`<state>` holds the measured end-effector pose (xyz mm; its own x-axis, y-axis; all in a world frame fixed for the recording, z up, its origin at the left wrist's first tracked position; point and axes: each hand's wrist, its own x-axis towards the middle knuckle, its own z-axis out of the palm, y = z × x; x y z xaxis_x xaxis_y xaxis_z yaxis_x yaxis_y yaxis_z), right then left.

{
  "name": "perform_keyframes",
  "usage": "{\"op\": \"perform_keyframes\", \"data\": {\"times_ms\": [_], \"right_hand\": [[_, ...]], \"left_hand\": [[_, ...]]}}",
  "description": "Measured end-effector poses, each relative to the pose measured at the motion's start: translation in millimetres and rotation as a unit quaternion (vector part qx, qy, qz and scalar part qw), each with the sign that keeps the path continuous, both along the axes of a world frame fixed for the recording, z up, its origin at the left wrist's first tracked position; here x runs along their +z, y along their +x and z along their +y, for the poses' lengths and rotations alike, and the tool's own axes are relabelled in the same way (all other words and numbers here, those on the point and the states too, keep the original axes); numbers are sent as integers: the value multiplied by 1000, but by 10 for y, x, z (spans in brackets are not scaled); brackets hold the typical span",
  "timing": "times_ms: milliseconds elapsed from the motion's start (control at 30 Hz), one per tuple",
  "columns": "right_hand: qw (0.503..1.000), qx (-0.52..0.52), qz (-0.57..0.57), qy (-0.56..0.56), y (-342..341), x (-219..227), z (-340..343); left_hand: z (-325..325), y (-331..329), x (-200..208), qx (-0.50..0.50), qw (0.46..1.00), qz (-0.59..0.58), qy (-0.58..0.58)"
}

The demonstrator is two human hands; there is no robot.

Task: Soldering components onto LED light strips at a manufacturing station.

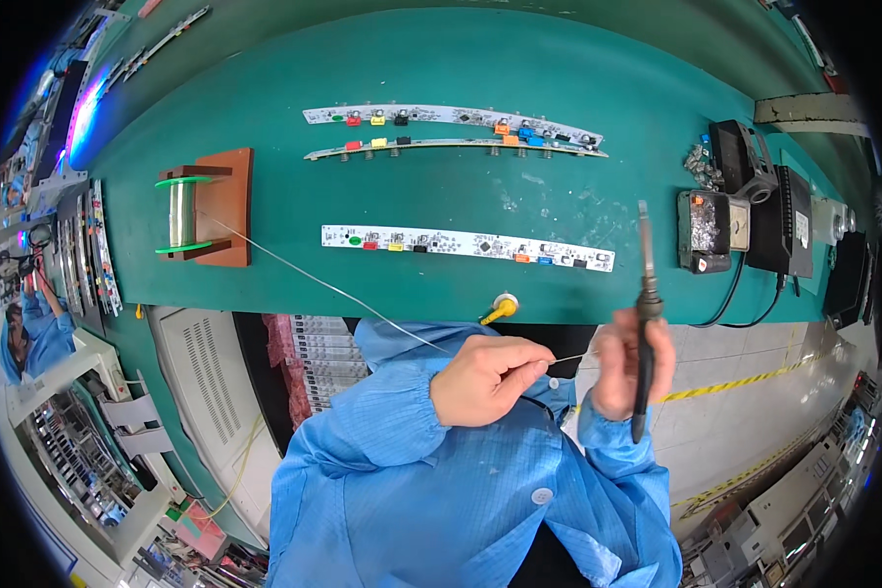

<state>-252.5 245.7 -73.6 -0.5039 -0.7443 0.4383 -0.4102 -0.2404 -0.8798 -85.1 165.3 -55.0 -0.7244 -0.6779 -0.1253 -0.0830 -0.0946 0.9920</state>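
Observation:
My left hand (490,380) is closed in a pinch on a thin solder wire (338,291), just off the table's front edge. That wire runs back to a spool (180,214) with green rims at the left. A short length of it sticks out past my left fingertips toward my right hand (632,365), which is slightly blurred. The right fingers are wrapped round a soldering iron (644,358), held upright with its metal tip up; whether they touch the wire end, I cannot tell. Beyond my hands lies a long white circuit board (465,243) with coloured connectors.
Two more long circuit boards (451,115) lie farther back on the green table (412,196). The spool sits in a brown stand (230,211). At the right are a tip-cleaning box (704,230), an iron holder (740,162) and a black unit with cables. A yellow plug (501,310) is at the front edge.

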Motion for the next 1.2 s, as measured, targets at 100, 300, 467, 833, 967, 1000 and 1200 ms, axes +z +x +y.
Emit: {"op": "perform_keyframes", "data": {"times_ms": [100, 300, 467, 833, 967, 1000, 1200], "right_hand": [[995, -95, -31, -12, -255, 71, 2], [999, -6, -49, 0, -156, 2, 59], [997, 53, -45, 28, 74, 74, 127], [987, 132, -17, 95, 150, 300, -3], [992, 92, 1, 87, 82, 281, -28], [994, 68, 21, 78, -12, 227, -28], [996, 49, -77, 7, -671, 224, -193]], "left_hand": [[11, 105, -126, -22, 999, -16, -28], [57, 63, 6, -9, 1000, 6, 14], [251, -99, -27, -11, 996, 67, 54], [166, -70, 64, 50, 996, 61, 39], [87, -118, 133, 54, 996, 45, 50], [71, -113, 132, 59, 997, 25, 42], [-134, -213, 55, 152, 984, 6, -94]]}}
